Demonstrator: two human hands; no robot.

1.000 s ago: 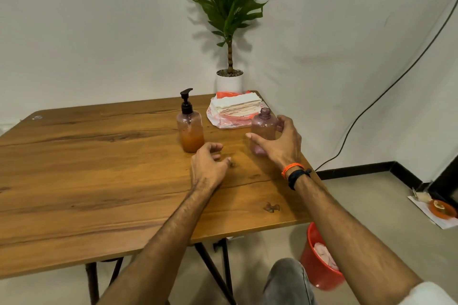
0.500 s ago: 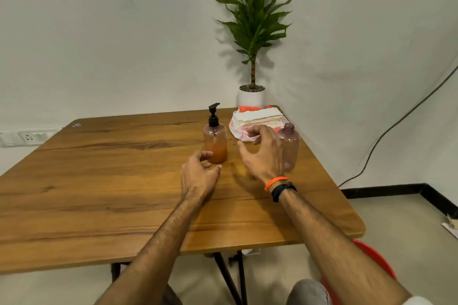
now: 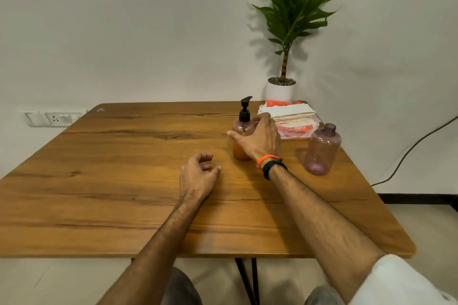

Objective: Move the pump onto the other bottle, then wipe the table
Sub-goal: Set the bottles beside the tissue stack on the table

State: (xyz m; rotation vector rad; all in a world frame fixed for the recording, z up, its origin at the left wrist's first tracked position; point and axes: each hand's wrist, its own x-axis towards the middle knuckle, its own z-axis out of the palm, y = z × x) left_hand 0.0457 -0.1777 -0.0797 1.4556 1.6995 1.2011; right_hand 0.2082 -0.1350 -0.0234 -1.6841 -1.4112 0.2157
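Right hand (image 3: 260, 140), just right of frame centre: the fingers are curved around the body of the pump bottle (image 3: 241, 141), thumb extended to the left across its front, so that the hand grasps the bottle and hides most of its right side. The wrist carries an orange band (image 3: 266, 159) and, directly behind it, a black band (image 3: 273, 168). Left hand (image 3: 198, 177), at frame centre and below the right hand: it rests on the table (image 3: 124, 181) with the fingers loosely curled and nothing held; it lies near the pump bottle but apart from it.

The pump bottle stands upright on the table, with orange liquid visible in its lower part and a black pump (image 3: 244, 111) seated on its neck, the nozzle pointing right. The second bottle (image 3: 322, 150), right of centre, stands upright near the right edge of the table, translucent pink, apparently empty, with an open neck; it is apart from the right hand. Behind both bottles, at the far right corner of the table, lies a stack of folded cloths (image 3: 288, 116) on orange-and-white plastic wrapping.

Beyond that corner, in the upper right of the frame, stands a potted plant (image 3: 292, 20) in a white pot. A wall socket plate (image 3: 53, 117) occupies the left edge of the frame, and a dark cable (image 3: 409, 151) runs down the wall at the right.
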